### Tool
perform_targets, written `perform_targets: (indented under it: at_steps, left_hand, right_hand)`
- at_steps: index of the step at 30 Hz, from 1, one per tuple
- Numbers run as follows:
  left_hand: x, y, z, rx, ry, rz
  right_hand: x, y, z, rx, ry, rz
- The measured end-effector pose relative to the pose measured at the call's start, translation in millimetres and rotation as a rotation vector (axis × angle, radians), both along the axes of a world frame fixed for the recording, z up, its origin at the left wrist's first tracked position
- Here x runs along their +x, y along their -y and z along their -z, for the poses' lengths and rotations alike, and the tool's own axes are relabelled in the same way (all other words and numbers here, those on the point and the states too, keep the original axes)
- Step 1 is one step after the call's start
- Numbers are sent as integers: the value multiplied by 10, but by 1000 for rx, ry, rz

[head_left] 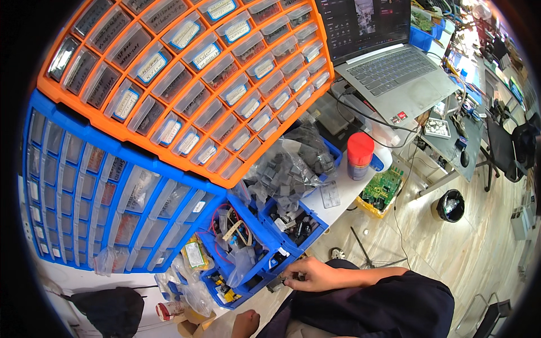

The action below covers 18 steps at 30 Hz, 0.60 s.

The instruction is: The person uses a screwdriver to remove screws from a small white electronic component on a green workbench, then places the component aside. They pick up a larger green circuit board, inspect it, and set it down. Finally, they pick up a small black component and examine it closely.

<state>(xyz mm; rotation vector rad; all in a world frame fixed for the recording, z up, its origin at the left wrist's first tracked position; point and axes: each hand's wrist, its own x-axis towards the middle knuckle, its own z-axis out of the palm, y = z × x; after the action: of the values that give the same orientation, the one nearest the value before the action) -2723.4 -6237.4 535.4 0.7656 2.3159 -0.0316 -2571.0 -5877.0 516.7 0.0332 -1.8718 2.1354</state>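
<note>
My right hand (313,275) is closed, fingertips pinched beside the front of the blue parts bins. Something small and dark shows at its fingers, too small to name. At the lower edge, my left hand (246,323) is curled into a fist, and whatever it may hold is hidden. Nearest to the right hand is a blue bin (248,294) with black and yellow pieces. Behind it, another blue bin (293,248) holds small black parts. A further blue bin (217,263) contains red wire and a clear bag.
An orange drawer cabinet (217,176) leans above a blue drawer cabinet (84,132). Clear bags of grey parts (282,174) lie beside them. To the right are a red-capped container (359,158), a laptop (394,70), a box of green circuit boards (383,188) and a bin (449,205).
</note>
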Motion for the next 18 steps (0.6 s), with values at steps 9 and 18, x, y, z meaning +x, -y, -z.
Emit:
perform_targets:
  at_steps: [9,18]
  left_hand:
    - [39,480,285,-338,-29,258]
    - [-7,479,238,-293,17,478]
  right_hand:
    - [-104,-18,101,-97,-1,-62]
    - [-143,128,133,-55,-16,-86]
